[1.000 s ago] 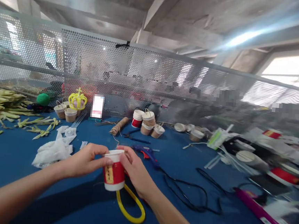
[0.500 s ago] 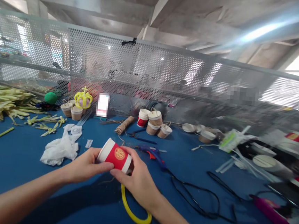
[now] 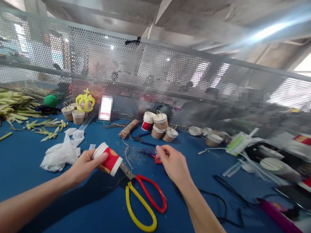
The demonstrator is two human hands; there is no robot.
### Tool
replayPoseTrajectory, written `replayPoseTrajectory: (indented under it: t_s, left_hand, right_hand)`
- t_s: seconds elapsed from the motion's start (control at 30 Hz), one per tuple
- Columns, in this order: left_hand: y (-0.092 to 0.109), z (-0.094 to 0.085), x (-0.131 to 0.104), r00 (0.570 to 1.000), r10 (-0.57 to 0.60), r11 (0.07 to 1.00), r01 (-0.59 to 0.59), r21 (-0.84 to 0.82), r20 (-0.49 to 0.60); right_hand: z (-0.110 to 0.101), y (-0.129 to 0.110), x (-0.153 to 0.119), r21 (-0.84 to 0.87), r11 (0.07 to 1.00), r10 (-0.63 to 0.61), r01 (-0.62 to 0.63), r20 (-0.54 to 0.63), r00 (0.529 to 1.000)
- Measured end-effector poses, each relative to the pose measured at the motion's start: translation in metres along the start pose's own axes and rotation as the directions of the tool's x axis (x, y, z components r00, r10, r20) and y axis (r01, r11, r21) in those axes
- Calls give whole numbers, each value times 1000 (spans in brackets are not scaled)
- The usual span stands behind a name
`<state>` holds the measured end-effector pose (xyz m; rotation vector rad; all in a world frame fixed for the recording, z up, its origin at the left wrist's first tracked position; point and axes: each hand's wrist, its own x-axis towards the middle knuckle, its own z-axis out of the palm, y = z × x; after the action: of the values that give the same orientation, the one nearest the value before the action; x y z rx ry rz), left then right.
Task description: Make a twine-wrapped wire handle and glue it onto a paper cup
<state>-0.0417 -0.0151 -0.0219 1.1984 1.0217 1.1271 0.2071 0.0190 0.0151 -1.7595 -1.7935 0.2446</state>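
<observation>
My left hand (image 3: 84, 164) grips a white paper cup with a red band (image 3: 110, 161), tilted on its side above the blue table. Over the blue glue gun (image 3: 149, 152), my right hand (image 3: 172, 161) has its fingers curled together near the red trigger; what they hold, if anything, is hidden. Scissors with one red and one yellow handle (image 3: 139, 202) lie open between my hands, blades partly behind the cup. A roll of brown twine (image 3: 128, 128) rests farther back, its loose end trailing toward the scissors.
Small twine-wrapped cups (image 3: 160, 127) stand at the back. Crumpled white plastic (image 3: 61, 153) and pale husks (image 3: 4, 105) lie left. At right are black cable (image 3: 228, 190), a purple tool (image 3: 285, 222) and clutter. A perforated metal screen (image 3: 148, 68) runs behind.
My right hand has left the cup and moved right and up to the glue gun. My left hand has shifted the cup slightly left, uncovering the scissors.
</observation>
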Motion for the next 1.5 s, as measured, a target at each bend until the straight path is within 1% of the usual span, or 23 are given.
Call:
replayPoseTrajectory:
  t_s: [0.03,0.07,0.1,0.23,0.33,0.47,0.57,0.63,0.7,0.77,0.8,0.83,0.87,0.93,1.03,1.13,1.2,1.3,1.43,1.5]
  left_hand:
    - [-4,0,1,1000,-4,1000,4,-9,7]
    - [-8,0,1,1000,-20,999,20,-30,21]
    - [-12,1,2,998,-41,998,43,-52,37]
    - [-19,2,0,993,-82,993,88,-73,90]
    - [-21,2,0,990,-84,996,87,-23,110]
    - [-22,2,1,991,-75,985,57,164,108]
    - [-22,0,2,993,-63,956,32,291,98]
    - [-23,-1,3,994,-59,948,27,316,93]
    - [-23,-2,3,994,-54,954,23,298,98]
    - [-24,-2,4,992,-61,964,31,264,108]
    - [-24,-3,4,991,-67,970,39,242,112]
    - [-24,-3,4,991,-74,975,48,217,112]
    - [-24,-3,4,991,-79,980,58,189,107]
    - [-24,-3,5,993,-90,990,81,113,82]
    - [-22,-4,7,991,-127,991,128,-37,42]
    - [-21,-6,9,985,-173,975,173,-139,9]
    - [-20,-7,10,980,-197,969,197,-149,13]
    - [-21,-8,11,977,-206,968,210,-133,48]
    - [-25,-9,13,975,-210,971,217,-102,73]
    - [-26,-9,14,975,-210,973,216,-83,77]
  right_hand:
    - [-1,9,6,-155,987,46,-44,7,999]
    - [-1,17,10,-288,954,95,-80,40,995]
    - [1,24,14,-330,939,125,-99,58,991]
    - [11,43,19,-388,915,178,-106,154,972]
    - [16,48,20,-369,923,180,-106,173,968]
    - [18,49,22,-279,947,201,-158,134,970]
    - [15,44,22,-156,967,218,-204,82,972]
    - [11,36,20,-43,978,205,-203,63,977]
    - [6,24,16,79,980,175,-181,76,982]
    - [0,10,11,207,966,134,-155,111,985]
    - [-2,3,7,290,946,105,-144,147,984]
    - [-4,-4,4,432,888,69,-158,213,975]
    - [-5,-10,0,528,830,29,-178,278,960]
    - [-6,-19,-8,621,760,-65,-192,367,928]
    - [0,-23,-20,671,712,-165,-206,445,880]
    - [7,-20,-29,661,706,-172,-254,507,844]
    - [11,-17,-32,628,729,-154,-273,539,828]
    - [11,-16,-34,589,759,-134,-276,557,819]
    - [7,-16,-35,569,780,-159,-260,582,797]
    - [5,-16,-35,560,796,-182,-230,584,791]
